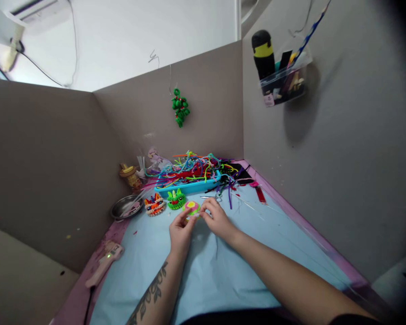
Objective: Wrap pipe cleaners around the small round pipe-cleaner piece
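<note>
Between my hands is a small round pipe-cleaner piece [191, 206] with pink, yellow and green parts. My left hand [182, 228] grips its lower left side between thumb and fingers. At its right edge my right hand [217, 219] is pinched, fingertips against the piece; whatever sits in that pinch is too small to make out. Just behind stand a green pipe-cleaner animal head [176, 199] and an orange and cream one [154, 205]. Small scissors [218, 197] lie past my right fingers.
A blue tray [189, 187] heaped with colourful pipe cleaners [196, 169] stands at the back. A metal bowl [126, 206] and a pink glue gun [106, 262] are on the left. Grey partitions surround the table; a clear bin [284, 85] hangs on the right one, a green ornament [180, 108] at the back.
</note>
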`<state>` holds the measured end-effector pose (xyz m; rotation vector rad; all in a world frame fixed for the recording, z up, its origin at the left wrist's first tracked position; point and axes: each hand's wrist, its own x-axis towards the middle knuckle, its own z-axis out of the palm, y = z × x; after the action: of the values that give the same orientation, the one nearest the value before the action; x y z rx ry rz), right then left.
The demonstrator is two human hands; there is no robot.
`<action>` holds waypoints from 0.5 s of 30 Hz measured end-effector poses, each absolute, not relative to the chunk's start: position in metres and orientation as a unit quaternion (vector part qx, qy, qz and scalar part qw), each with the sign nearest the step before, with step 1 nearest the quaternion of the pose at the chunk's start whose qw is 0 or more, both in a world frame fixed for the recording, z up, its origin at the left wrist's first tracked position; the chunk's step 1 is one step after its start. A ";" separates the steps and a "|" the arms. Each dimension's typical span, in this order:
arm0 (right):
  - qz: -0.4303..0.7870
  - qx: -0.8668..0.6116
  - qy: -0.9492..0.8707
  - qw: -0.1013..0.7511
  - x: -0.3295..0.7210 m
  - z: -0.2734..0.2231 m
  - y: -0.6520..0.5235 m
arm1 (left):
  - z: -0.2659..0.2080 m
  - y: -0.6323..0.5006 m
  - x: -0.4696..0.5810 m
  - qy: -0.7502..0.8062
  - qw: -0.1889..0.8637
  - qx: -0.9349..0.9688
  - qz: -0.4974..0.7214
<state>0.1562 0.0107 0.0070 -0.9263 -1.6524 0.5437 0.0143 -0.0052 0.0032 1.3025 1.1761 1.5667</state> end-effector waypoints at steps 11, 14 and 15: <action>0.385 -0.431 -0.603 0.550 0.157 0.000 0.024 | -0.002 -0.002 0.012 0.437 0.428 0.491 0.619; 0.492 -0.375 -0.555 0.557 0.154 -0.003 0.024 | -0.002 -0.002 0.013 0.422 0.447 0.480 0.626; 0.527 -0.352 -0.533 0.561 0.153 -0.004 0.024 | -0.001 -0.002 0.013 0.418 0.451 0.478 0.627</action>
<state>0.1531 0.0240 -0.0035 -0.8294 -1.2556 1.2413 0.0134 -0.0017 -0.0013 1.1815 1.0339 1.5504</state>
